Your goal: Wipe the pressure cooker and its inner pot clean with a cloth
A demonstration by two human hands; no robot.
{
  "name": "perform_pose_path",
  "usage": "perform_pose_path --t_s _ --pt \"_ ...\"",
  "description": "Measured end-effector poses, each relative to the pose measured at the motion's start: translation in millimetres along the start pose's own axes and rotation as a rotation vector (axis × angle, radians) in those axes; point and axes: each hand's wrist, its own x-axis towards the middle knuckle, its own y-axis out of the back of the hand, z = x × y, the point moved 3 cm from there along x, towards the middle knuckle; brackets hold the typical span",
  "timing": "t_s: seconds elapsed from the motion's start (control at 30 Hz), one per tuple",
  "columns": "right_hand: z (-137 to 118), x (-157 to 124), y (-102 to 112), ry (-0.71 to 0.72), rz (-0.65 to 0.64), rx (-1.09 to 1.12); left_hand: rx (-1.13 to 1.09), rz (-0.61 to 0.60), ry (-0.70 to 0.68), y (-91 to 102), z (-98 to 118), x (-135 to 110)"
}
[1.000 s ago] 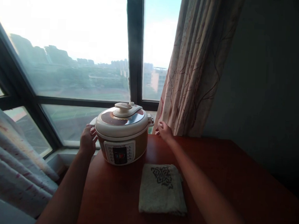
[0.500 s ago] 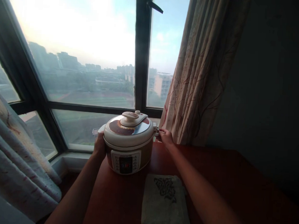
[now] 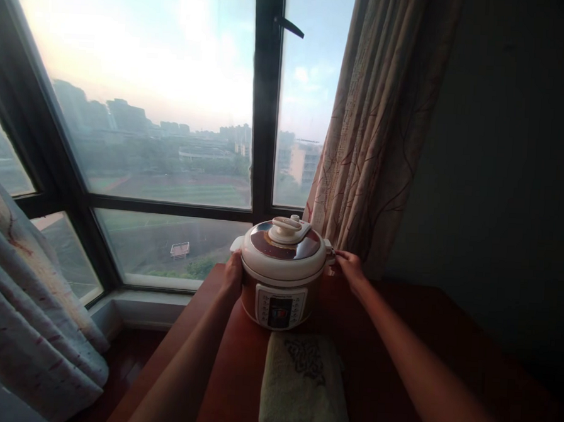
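A cream and brown electric pressure cooker [image 3: 281, 274] sits upright with its lid on, near the far edge of a reddish-brown table [image 3: 236, 366]. My left hand [image 3: 232, 276] grips it at the left side handle, its fingertips mostly hidden behind the body. On the other side, my right hand [image 3: 351, 267] has its fingers closed on the right side handle. A folded pale green towel [image 3: 303, 395] with a dark pattern lies on the table in front of the cooker, between my forearms.
Behind the table stands a large dark-framed window [image 3: 263, 109]. One patterned curtain [image 3: 359, 177] hangs at the right end of the window, close behind my right hand. Another curtain [image 3: 26, 311] hangs at the left. A dark wall [image 3: 496, 184] rises on the right.
The pressure cooker has moved to the right across the table, with both my hands on it. It now stands behind the towel. The view has shifted slightly.
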Motion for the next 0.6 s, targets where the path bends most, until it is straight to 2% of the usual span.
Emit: perform_pose_path --t_s 0.1,0.23,0.43,0.6 --pt "0.0 -5.9 24.4 0.017 0.032 -0.009 -0.006 -0.019 0.007 -16.6 -5.8 -9.1" --pt "3.7 -17.6 48.4 0.038 0.070 -0.008 -0.015 -0.048 0.019 -29.7 -10.0 -21.8" --pt "11.0 -42.0 76.9 0.086 0.108 0.028 -0.024 -0.098 0.050 -36.6 -15.8 -46.3" --pt "14.7 -55.3 91.1 0.101 0.113 0.079 -0.030 -0.135 0.033 -42.3 -10.3 -64.0"
